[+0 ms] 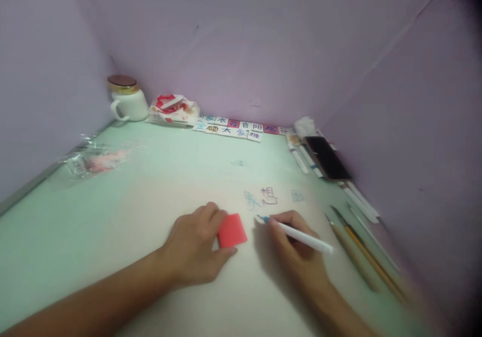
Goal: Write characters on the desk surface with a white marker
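Gripping a white pen [301,236], our right hand [297,256] closes its fingers around the barrel, tip on the table [113,216] just past the fingertips. Our left hand [196,249] pinches a red card [232,230] between thumb and forefinger, flat on the table. Beyond the pen tip we see faint written characters [269,196], blurred, unreadable. Brushes [361,251] right of the fingers run out of focus.

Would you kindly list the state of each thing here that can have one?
White ceramic mug: upright, lid on.
Black phone: screen dark, lying flat.
White pen: uncapped, tip on the desk, gripped by right hand.
Red square card: flat, pinched by left hand.
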`<state>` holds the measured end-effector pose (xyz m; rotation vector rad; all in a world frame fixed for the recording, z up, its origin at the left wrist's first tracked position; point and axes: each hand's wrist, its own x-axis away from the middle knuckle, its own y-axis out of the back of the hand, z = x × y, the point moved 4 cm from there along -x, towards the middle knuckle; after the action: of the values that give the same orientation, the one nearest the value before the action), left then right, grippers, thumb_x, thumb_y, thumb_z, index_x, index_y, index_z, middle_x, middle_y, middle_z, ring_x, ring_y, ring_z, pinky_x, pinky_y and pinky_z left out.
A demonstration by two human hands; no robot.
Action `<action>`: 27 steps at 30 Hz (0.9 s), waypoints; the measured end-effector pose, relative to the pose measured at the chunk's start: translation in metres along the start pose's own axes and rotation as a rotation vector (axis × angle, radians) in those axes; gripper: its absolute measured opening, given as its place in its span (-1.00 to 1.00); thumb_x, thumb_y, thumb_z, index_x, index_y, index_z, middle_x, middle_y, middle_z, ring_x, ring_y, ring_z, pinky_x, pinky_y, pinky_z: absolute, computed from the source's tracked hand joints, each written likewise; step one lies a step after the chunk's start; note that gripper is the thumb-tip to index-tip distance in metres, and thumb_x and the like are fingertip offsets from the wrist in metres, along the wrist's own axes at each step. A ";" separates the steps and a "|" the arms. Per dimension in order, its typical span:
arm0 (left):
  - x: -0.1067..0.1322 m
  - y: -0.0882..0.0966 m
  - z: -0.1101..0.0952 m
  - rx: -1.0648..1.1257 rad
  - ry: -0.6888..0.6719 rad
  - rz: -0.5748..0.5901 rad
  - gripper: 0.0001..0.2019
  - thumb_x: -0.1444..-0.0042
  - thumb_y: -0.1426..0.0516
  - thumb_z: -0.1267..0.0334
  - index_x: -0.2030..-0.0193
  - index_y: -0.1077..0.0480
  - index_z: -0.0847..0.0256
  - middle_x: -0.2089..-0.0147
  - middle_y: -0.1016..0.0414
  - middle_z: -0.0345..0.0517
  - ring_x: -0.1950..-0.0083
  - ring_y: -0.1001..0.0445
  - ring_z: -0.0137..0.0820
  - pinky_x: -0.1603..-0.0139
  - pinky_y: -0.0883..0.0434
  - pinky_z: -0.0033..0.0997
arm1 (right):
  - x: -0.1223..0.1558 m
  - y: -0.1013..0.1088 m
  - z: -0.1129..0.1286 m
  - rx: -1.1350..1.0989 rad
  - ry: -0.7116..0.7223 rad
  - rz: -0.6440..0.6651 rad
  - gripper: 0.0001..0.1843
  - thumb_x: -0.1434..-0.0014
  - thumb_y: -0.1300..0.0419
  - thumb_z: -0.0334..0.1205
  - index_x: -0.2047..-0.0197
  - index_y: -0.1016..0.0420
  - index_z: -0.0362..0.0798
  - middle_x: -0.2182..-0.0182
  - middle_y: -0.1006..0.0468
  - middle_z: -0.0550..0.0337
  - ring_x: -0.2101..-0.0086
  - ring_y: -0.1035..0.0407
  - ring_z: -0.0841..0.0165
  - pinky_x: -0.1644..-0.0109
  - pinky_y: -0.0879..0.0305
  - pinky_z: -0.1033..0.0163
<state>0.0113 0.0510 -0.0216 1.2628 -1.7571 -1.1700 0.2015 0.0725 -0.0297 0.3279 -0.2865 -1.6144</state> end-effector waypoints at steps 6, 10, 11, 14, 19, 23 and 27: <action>0.000 -0.001 0.000 0.000 0.002 0.008 -0.66 -0.06 -0.06 0.06 0.06 -0.26 0.18 0.16 -0.32 -0.06 0.24 -0.36 -0.27 0.37 -0.31 -0.26 | 0.000 -0.001 -0.001 0.042 0.032 0.045 -0.74 -0.09 -0.15 -0.01 0.42 -0.38 -0.03 0.63 -0.39 0.27 0.61 -0.18 0.46 0.62 -0.05 0.38; 0.001 -0.001 0.001 -0.003 0.009 0.010 -0.65 -0.06 -0.05 0.06 0.05 -0.25 0.18 0.15 -0.32 -0.05 0.24 -0.36 -0.28 0.38 -0.31 -0.28 | -0.002 0.000 -0.004 0.084 0.062 0.108 -0.78 -0.11 -0.14 -0.05 0.40 -0.38 -0.04 0.61 -0.40 0.26 0.59 -0.20 0.46 0.58 -0.10 0.38; 0.001 0.000 0.001 -0.003 0.011 0.013 -0.65 -0.07 -0.05 0.06 0.05 -0.25 0.17 0.15 -0.32 -0.05 0.24 -0.36 -0.28 0.37 -0.31 -0.28 | -0.003 0.000 -0.004 0.098 0.067 0.114 -0.78 -0.11 -0.14 -0.06 0.39 -0.38 -0.04 0.61 -0.40 0.26 0.59 -0.20 0.46 0.58 -0.11 0.38; 0.000 0.000 0.000 -0.005 0.008 0.024 -0.65 -0.07 -0.04 0.05 0.06 -0.25 0.18 0.16 -0.32 -0.05 0.24 -0.36 -0.28 0.37 -0.31 -0.29 | -0.004 0.000 -0.004 0.140 0.085 0.113 -0.78 -0.12 -0.12 -0.06 0.38 -0.39 -0.05 0.60 -0.41 0.25 0.59 -0.21 0.45 0.57 -0.11 0.37; -0.001 0.000 0.000 -0.007 0.013 0.035 -0.66 -0.07 -0.04 0.05 0.06 -0.25 0.17 0.16 -0.32 -0.04 0.25 -0.36 -0.28 0.39 -0.29 -0.30 | -0.002 -0.002 0.000 0.145 0.071 0.089 -0.75 -0.12 -0.12 -0.03 0.39 -0.37 -0.05 0.62 -0.38 0.26 0.60 -0.17 0.45 0.59 -0.06 0.37; 0.000 0.001 0.000 -0.005 0.018 0.032 -0.67 -0.07 -0.04 0.05 0.07 -0.25 0.17 0.16 -0.33 -0.05 0.25 -0.36 -0.29 0.39 -0.29 -0.31 | 0.002 -0.003 0.002 0.082 0.022 0.058 -0.70 -0.08 -0.13 0.03 0.45 -0.35 -0.04 0.66 -0.33 0.29 0.63 -0.13 0.47 0.61 0.01 0.36; 0.000 0.001 0.000 -0.007 0.016 0.026 -0.66 -0.07 -0.05 0.05 0.07 -0.24 0.17 0.16 -0.33 -0.05 0.24 -0.37 -0.29 0.38 -0.29 -0.31 | 0.004 -0.004 0.000 0.038 0.001 0.069 -0.70 -0.06 -0.15 0.04 0.46 -0.36 -0.04 0.66 -0.33 0.29 0.63 -0.12 0.47 0.62 0.01 0.37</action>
<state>0.0113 0.0511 -0.0207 1.2391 -1.7511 -1.1468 0.1973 0.0691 -0.0316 0.3442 -0.3242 -1.5425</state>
